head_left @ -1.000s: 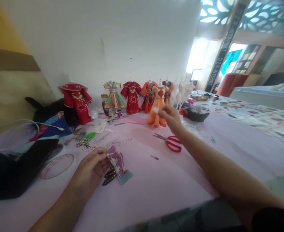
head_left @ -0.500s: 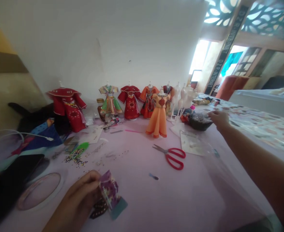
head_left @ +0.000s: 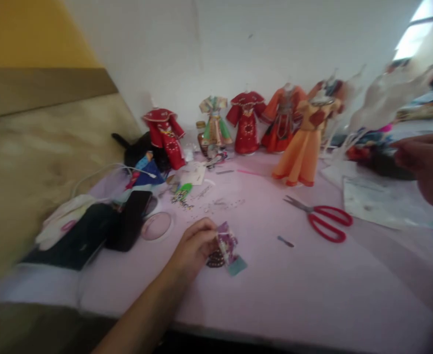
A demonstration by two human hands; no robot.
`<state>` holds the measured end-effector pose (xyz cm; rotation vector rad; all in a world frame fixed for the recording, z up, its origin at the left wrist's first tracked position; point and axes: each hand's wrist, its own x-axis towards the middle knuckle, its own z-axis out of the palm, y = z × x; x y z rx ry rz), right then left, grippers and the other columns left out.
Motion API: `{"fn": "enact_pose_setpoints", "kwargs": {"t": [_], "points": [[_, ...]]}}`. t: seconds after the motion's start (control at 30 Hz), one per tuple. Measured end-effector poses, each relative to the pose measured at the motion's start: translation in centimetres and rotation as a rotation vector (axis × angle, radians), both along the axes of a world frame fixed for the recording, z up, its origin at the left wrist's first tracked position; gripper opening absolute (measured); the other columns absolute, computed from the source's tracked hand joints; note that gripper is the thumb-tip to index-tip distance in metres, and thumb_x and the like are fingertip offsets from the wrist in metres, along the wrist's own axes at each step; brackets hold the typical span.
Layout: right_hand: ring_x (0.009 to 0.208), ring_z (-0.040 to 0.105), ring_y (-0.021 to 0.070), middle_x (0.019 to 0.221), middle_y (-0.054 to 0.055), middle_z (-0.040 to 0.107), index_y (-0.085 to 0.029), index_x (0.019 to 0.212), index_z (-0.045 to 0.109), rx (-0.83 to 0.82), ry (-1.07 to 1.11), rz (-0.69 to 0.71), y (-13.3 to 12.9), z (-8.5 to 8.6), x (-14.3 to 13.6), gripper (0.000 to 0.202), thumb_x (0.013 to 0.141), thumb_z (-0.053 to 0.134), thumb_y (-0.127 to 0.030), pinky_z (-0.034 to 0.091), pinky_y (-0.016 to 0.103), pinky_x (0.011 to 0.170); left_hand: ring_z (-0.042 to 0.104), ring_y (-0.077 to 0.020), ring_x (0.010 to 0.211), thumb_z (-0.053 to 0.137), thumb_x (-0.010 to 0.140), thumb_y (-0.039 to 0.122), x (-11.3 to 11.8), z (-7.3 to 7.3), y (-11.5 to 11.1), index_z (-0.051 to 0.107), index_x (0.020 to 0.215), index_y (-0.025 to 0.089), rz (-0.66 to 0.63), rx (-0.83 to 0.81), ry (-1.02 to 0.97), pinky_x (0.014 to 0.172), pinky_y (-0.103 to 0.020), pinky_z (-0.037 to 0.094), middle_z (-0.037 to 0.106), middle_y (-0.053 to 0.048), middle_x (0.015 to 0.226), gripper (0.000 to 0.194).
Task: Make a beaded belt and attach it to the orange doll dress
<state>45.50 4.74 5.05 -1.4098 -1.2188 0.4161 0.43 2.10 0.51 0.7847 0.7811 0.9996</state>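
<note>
My left hand pinches a small purple patterned doll garment above the pink table. A teal piece hangs at its lower end, and a dark studded strip shows under my fingers. At the right edge my right hand, blurred, is over a dark basket with its fingertips drawn together. Whatever they hold is too smeared to make out. Red-handled scissors lie with blades apart between my hands, near a small blue-grey tool.
Dressed doll forms line the wall, among them an orange dress and a red robe. White mannequins stand at right. Loose beads, a roll of tape and a black phone-like object lie at left.
The view has swung left, so the table things sit farther right. My right hand has shifted from the basket's right rim to over it. My left hand still holds the garment.
</note>
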Motion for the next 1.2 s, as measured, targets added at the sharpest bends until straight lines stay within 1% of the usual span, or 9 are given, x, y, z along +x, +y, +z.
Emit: {"fn": "enact_pose_setpoints", "kwargs": {"t": [0.03,0.07,0.13,0.27,0.33,0.4,0.53,1.0,1.2], "points": [[0.094,0.066,0.0211,0.099,0.005,0.071,-0.039,0.090,0.076,0.019,-0.044,-0.087,-0.5,-0.2,-2.4,0.007,0.092,0.072,-0.044,0.051,0.039,0.084,0.061,-0.0130,0.055,0.083,0.064,0.020,0.0,0.0,0.0,0.064,0.067,0.015,0.002,-0.010,-0.007,0.054,-0.022,0.043,0.067,-0.001,0.059,0.020],[0.090,0.066,0.0232,0.094,0.006,0.071,-0.037,0.088,0.077,-0.037,-0.089,0.029,-1.0,-0.4,-4.9,0.010,0.091,0.074,-0.046,0.053,0.041,0.082,0.060,-0.0121,0.054,0.084,0.064,0.021,0.0,-0.1,0.1,0.064,0.067,0.015,0.002,-0.011,-0.017,0.054,-0.021,0.042,0.066,-0.001,0.058,0.021],[0.088,0.068,0.0263,0.093,0.008,0.073,-0.032,0.094,0.078,-0.165,-0.122,0.477,-2.0,-0.8,-10.3,0.023,0.090,0.071,-0.054,0.056,0.043,0.081,0.060,-0.0116,0.054,0.083,0.064,0.020,-0.1,-0.1,0.0,0.063,0.068,0.015,0.009,-0.005,-0.019,0.056,-0.021,0.042,0.067,-0.001,0.059,0.021],[0.116,0.065,0.0262,0.126,0.008,0.069,-0.025,0.124,0.069,-0.297,-0.096,0.958,-2.9,-2.5,-19.7,0.041,0.091,0.070,-0.050,0.053,0.044,0.101,0.063,-0.0133,0.060,0.081,0.067,0.020,-0.2,-0.2,-0.4,0.060,0.071,0.016,0.013,0.022,-0.021,0.061,-0.025,0.046,0.068,-0.001,0.065,0.022],[0.112,0.065,0.0247,0.121,0.008,0.070,-0.021,0.117,0.070,-0.355,0.005,1.068,-3.0,-3.4,-22.9,0.039,0.087,0.076,-0.045,0.051,0.042,0.100,0.063,-0.0136,0.061,0.080,0.068,0.020,-0.2,-0.2,-0.5,0.060,0.073,0.017,0.023,0.041,-0.034,0.063,-0.026,0.047,0.067,0.000,0.066,0.021],[0.090,0.065,0.0208,0.096,0.004,0.070,-0.019,0.097,0.069,-0.400,0.111,1.070,-3.1,-4.2,-24.9,0.029,0.082,0.080,-0.041,0.053,0.036,0.084,0.063,-0.0134,0.062,0.078,0.068,0.020,-0.2,-0.4,-0.6,0.059,0.074,0.017,0.045,0.061,-0.050,0.064,-0.026,0.046,0.067,0.000,0.067,0.020],[0.073,0.057,0.0164,0.079,0.000,0.061,-0.020,0.084,0.063,-0.392,0.223,0.985,-3.1,-5.3,-26.3,0.029,0.083,0.078,-0.045,0.048,0.031,0.071,0.064,-0.0136,0.066,0.077,0.066,0.019,-0.3,-0.7,-0.4,0.058,0.074,0.017,0.100,0.095,-0.077,0.069,-0.027,0.047,0.067,0.000,0.069,0.020],[0.074,0.064,0.0158,0.087,0.003,0.071,-0.021,0.092,0.071,-0.568,0.661,0.890,-3.6,-6.0,-24.3,0.033,0.072,0.093,-0.036,0.055,0.028,0.070,0.067,-0.0157,0.065,0.081,0.059,0.030,-0.4,-1.6,-0.5,0.063,0.077,0.015,0.092,0.131,0.005,0.071,-0.031,0.045,0.073,-0.005,0.076,0.029],[0.074,0.065,0.0146,0.087,0.002,0.072,-0.022,0.087,0.074,-0.551,0.683,0.874,-3.1,-5.6,-23.6,0.024,0.074,0.091,-0.033,0.055,0.025,0.069,0.068,-0.0173,0.064,0.084,0.059,0.033,-0.5,-1.4,-0.8,0.063,0.077,0.016,0.044,0.124,0.026,0.068,-0.031,0.045,0.075,-0.008,0.080,0.033]]}}
